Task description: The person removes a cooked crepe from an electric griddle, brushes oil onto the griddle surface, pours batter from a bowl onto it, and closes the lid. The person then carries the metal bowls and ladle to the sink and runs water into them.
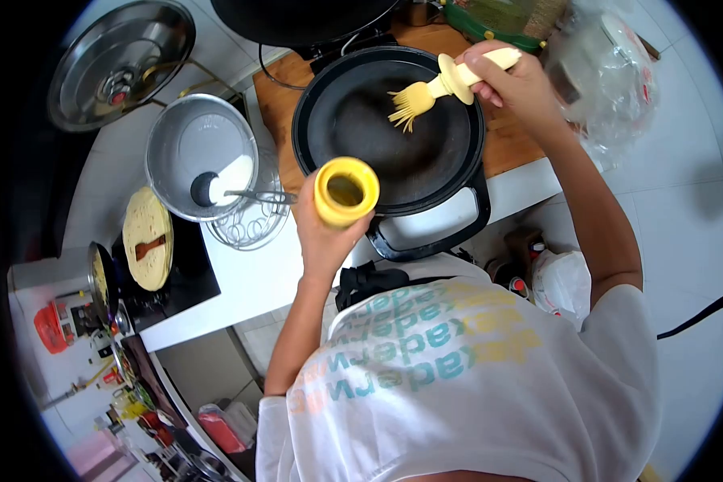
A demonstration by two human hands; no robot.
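Note:
My right hand (510,79) is closed round the handle of a pale yellow brush (450,84), its bristles hanging above a round black pan (369,120). Near the pan's front left rim, my left hand (329,237) grips a yellow jar (346,193) with its top open and a dark liquid inside. To the left of that hand stands a metal pot (201,153) with white contents and a ladle (257,195) whose handle reaches toward the hand.
A flat round bread (149,241) with a brown spatula (150,247) lies on the left. Behind are a metal bowl (120,64) and a black lid (297,20). A plastic bag (610,76) lies at the right. The pan's handle (480,233) juts toward me.

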